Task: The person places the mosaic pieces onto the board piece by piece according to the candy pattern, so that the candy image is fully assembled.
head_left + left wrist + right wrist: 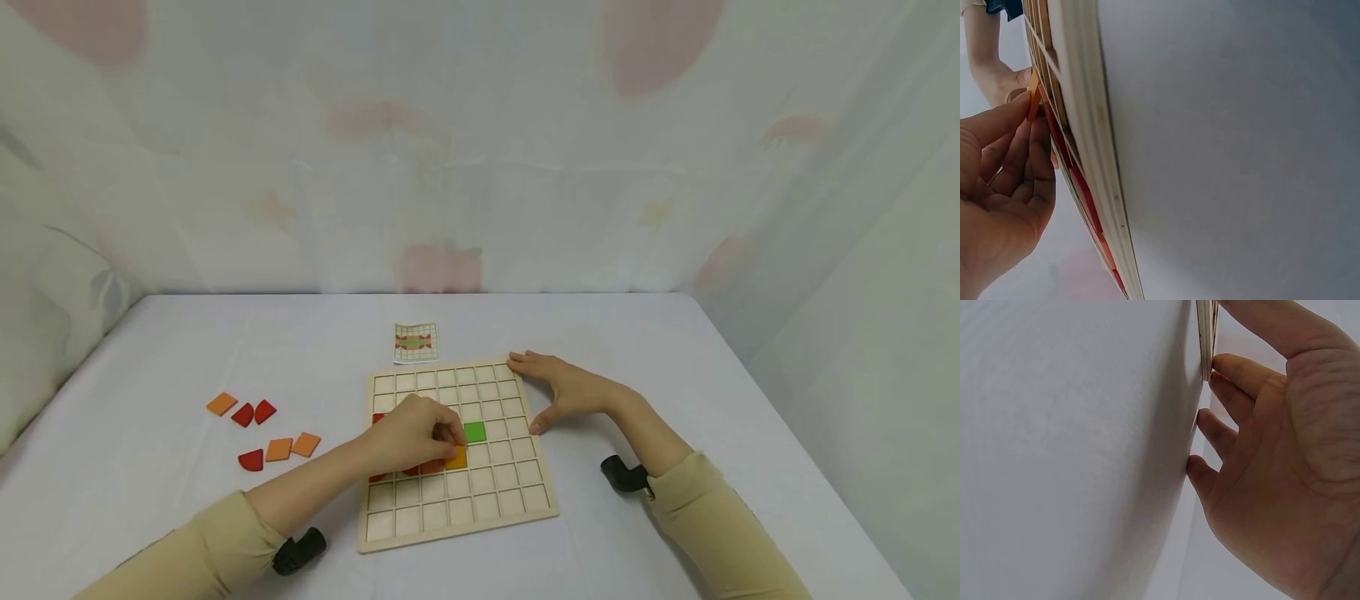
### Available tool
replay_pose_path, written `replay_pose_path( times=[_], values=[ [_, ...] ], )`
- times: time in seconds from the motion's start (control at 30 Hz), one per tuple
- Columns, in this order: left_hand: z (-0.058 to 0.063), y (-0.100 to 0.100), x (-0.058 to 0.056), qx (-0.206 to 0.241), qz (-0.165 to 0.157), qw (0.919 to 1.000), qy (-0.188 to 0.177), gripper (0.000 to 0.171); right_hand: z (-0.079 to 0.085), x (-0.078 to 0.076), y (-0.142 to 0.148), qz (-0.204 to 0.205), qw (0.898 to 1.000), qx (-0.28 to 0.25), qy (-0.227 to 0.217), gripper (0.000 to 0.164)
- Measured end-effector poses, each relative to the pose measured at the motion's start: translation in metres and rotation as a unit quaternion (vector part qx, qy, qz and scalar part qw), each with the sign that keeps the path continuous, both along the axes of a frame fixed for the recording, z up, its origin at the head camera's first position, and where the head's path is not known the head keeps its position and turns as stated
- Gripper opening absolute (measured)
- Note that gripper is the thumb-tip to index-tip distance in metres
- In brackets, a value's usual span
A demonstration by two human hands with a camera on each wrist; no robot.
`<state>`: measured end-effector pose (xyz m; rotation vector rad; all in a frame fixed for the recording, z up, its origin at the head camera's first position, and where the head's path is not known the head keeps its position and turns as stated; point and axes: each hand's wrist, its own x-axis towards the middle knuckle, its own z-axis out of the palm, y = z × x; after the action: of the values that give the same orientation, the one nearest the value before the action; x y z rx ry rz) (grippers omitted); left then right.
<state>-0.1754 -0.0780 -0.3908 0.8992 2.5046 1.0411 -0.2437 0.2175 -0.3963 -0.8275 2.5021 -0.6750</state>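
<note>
My left hand [416, 435] is over the wooden grid board [459, 536] and pinches an orange square tile [457, 458] between thumb and fingertips. In the left wrist view the tile [1034, 95] stands tilted against the grid. A green square tile [475, 432] lies in a cell just right of that hand. Partly covered by the hand, red pieces [378, 417] and a darker orange tile [432, 467] sit on the board's left part. My right hand [572, 388] touches the board's right edge, fingers spread; the right wrist view shows its fingertips at the board corner [1206, 350].
On the cloth left of the board lie several loose pieces, among them an orange tile [222, 403], a red quarter-round piece [251, 460] and another orange tile [278, 449]. Behind the board lies a small pattern card [415, 342]. A pale curtain [525, 183] hangs behind the table.
</note>
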Motion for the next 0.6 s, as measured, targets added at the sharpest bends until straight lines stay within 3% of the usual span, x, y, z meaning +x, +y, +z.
replay_pose_path(
  times=[0.43,0.6],
  values=[
    [-0.0005,0.0025,0.0014,-0.011,0.016,0.9997,0.017,0.007,0.0002,-0.0002,0.0002,0.002,1.000,-0.002,0.000,0.108],
    [-0.0009,0.0028,0.0020,-0.013,0.005,0.9991,0.041,0.007,-0.0001,-0.0003,0.0000,0.003,1.000,-0.005,-0.002,0.108]
  ],
)
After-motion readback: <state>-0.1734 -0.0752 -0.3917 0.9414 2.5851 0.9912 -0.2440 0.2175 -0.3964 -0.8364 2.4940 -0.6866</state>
